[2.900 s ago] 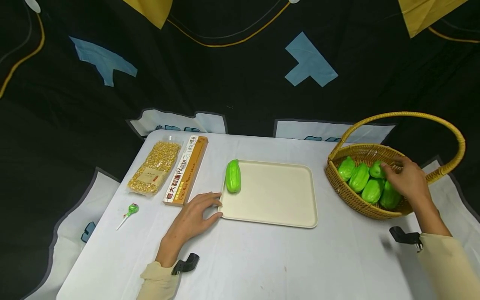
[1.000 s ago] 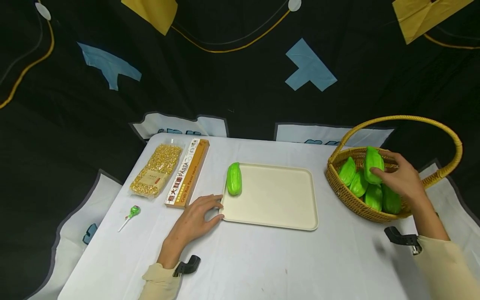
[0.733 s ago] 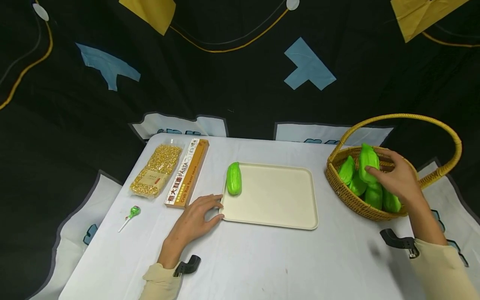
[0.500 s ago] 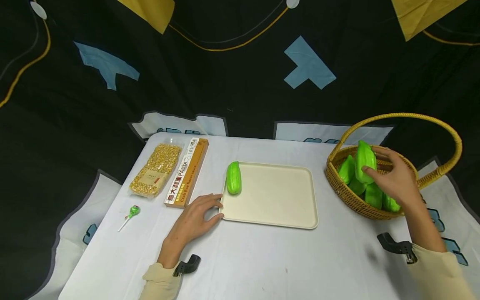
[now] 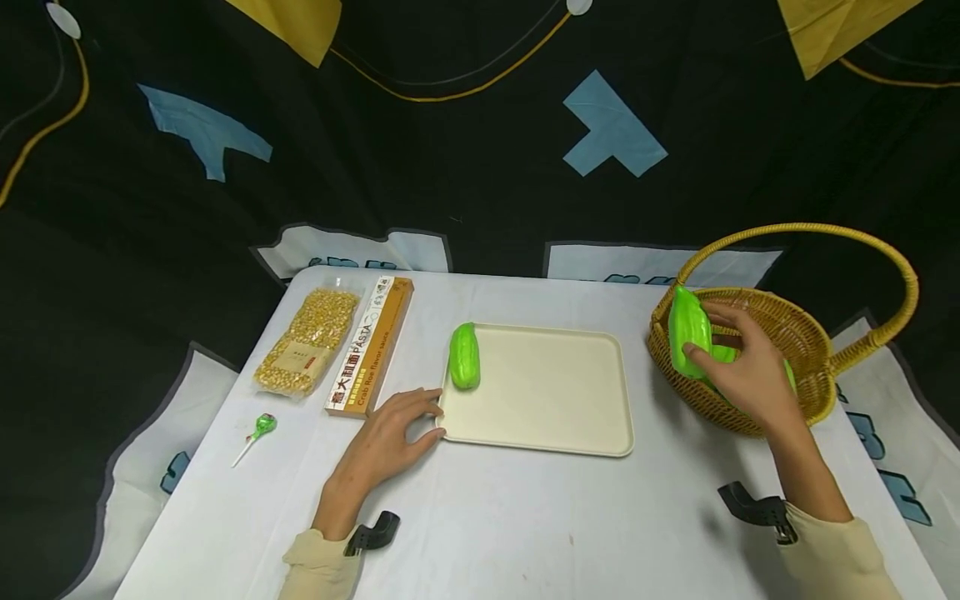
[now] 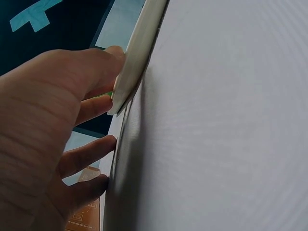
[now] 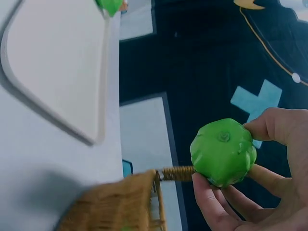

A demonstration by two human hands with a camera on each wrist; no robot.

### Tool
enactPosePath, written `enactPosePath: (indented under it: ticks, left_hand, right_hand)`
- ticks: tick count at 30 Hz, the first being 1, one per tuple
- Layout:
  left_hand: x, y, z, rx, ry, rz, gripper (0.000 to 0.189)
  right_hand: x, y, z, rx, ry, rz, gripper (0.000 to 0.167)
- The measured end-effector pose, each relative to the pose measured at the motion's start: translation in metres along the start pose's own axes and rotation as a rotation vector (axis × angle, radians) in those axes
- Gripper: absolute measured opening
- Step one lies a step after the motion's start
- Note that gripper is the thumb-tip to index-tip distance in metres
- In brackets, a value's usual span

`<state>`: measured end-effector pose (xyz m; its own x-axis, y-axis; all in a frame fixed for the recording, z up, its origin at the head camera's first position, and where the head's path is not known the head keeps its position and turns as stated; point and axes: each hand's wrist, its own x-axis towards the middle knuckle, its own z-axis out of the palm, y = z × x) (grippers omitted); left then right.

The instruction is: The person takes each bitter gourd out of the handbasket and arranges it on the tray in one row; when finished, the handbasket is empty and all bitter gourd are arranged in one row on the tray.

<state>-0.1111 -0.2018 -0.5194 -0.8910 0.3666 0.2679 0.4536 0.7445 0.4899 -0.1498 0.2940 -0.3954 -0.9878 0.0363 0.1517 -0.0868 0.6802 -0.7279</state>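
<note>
In the head view my right hand (image 5: 742, 367) holds a green ridged gourd (image 5: 688, 330) between thumb and fingers, at the left rim of the wicker basket (image 5: 810, 333). The right wrist view shows the blunt end of this gourd (image 7: 224, 151) in the grip. More green gourds lie in the basket, mostly hidden behind the hand. A similar gourd (image 5: 465, 357) lies lengthwise at the left end of the cream tray (image 5: 555, 387). My left hand (image 5: 390, 437) rests on the table with its fingertips touching the tray's left edge; in the left wrist view the thumb (image 6: 108, 62) meets the tray's rim.
Left of the tray lie a pasta box (image 5: 371, 346), a clear bag of corn kernels (image 5: 309, 342) and a green lollipop (image 5: 262, 425). The basket's tall handle (image 5: 810, 227) arches over it. A dark patterned cloth (image 5: 480, 167) hangs behind the white table (image 5: 525, 525).
My right hand has lifted a gourd out of the pile and carried it left to the basket's left rim. The left hand, tray and gourd on it have stayed put.
</note>
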Motion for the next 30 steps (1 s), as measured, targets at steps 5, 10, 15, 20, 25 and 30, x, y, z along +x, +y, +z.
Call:
enactPosePath:
  ticks: [5, 10, 15, 20, 25, 30]
  left_hand:
    - [-0.001, 0.0, 0.0, 0.002, -0.006, -0.006, 0.024]
    - [-0.002, 0.0, 0.0, 0.021, -0.001, -0.001, 0.023]
    - [-0.002, 0.0, 0.0, 0.039, 0.007, 0.01, 0.023]
    - [-0.002, -0.001, 0.0, 0.058, 0.018, 0.027, 0.024]
    - [-0.001, 0.0, -0.001, 0.077, 0.024, 0.037, 0.028]
    - [0.0, 0.001, 0.001, 0.11, 0.018, 0.048, 0.029]
  right_hand:
    - [-0.003, -0.006, 0.018, 0.042, 0.008, -0.036, 0.071]
    - [-0.005, -0.01, 0.039, 0.065, 0.017, -0.067, 0.071]
    - [-0.004, -0.013, 0.057, 0.116, 0.007, -0.076, 0.069]
    - [-0.001, -0.013, 0.075, 0.151, -0.034, -0.072, 0.067]
    - [0.002, -0.014, 0.093, 0.176, -0.068, -0.062, 0.067]
    - [0.005, -0.017, 0.109, 0.165, -0.067, -0.066, 0.067]
